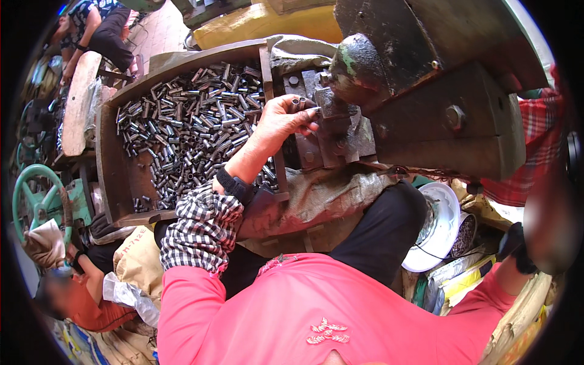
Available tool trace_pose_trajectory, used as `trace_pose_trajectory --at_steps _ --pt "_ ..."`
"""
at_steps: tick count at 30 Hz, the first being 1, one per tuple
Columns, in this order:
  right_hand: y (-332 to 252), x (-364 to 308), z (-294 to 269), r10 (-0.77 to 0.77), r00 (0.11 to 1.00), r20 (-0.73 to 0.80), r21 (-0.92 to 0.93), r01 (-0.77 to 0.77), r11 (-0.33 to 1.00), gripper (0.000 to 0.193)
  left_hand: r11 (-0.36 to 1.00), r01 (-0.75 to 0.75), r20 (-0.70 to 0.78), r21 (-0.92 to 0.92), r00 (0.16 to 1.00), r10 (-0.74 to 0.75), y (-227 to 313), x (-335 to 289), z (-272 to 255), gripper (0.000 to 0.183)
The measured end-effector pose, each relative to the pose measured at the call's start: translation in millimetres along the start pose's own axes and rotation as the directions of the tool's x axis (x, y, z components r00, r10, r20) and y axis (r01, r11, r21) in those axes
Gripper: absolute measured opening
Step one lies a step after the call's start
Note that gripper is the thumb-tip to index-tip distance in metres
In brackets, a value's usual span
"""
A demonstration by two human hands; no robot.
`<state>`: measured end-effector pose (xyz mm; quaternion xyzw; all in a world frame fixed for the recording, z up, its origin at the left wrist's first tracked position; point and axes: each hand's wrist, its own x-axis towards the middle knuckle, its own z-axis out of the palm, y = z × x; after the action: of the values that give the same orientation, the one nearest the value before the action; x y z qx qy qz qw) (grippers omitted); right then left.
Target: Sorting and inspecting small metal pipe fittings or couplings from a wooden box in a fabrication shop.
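My left hand is closed around short metal tubes, with their round open ends showing above the fingers. Its fingertips pinch one more small piece right at the steel die block of a heavy dark press. Just left of this hand, a wooden tray holds a heap of similar metal tubes. My right arm, in a pink sleeve, reaches out to the far right with a dark band at the wrist. Around the right hand the picture is blurred, so its fingers cannot be made out.
A white basin stands beside my knee, below the press. Red checked cloth hangs at the right. At the left are a green handwheel and a person in orange; another person sits at the upper left.
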<state>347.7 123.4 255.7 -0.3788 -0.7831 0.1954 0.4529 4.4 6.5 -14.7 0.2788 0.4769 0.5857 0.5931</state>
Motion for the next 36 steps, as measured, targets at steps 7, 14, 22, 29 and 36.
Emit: trace_pose_trajectory --at_steps 7,14,22,29,36 --pt "84 -89 4 0.006 1.0 0.004 -0.189 -0.005 0.982 0.071 0.977 -0.143 0.015 0.157 0.99 0.142 0 2 5 0.02" --pt "5 -24 21 0.094 0.985 -0.142 0.546 -0.001 0.838 0.065 0.777 0.062 -0.141 0.627 0.989 0.035 19 -16 -8 0.024" --pt "64 -44 -74 0.092 0.995 -0.039 0.019 -0.092 0.996 0.048 0.989 0.04 0.057 0.141 0.997 -0.048 15 -13 -4 0.028" --pt "138 -78 -162 -0.048 0.999 0.018 -0.372 0.051 0.927 0.048 0.996 0.043 0.061 -0.073 0.997 -0.039 8 -12 -13 0.027" --pt "91 -94 -8 -0.157 0.982 0.109 -0.662 0.189 0.725 0.05 0.992 -0.011 -0.023 0.123 1.0 0.014 5 -9 -5 0.019"
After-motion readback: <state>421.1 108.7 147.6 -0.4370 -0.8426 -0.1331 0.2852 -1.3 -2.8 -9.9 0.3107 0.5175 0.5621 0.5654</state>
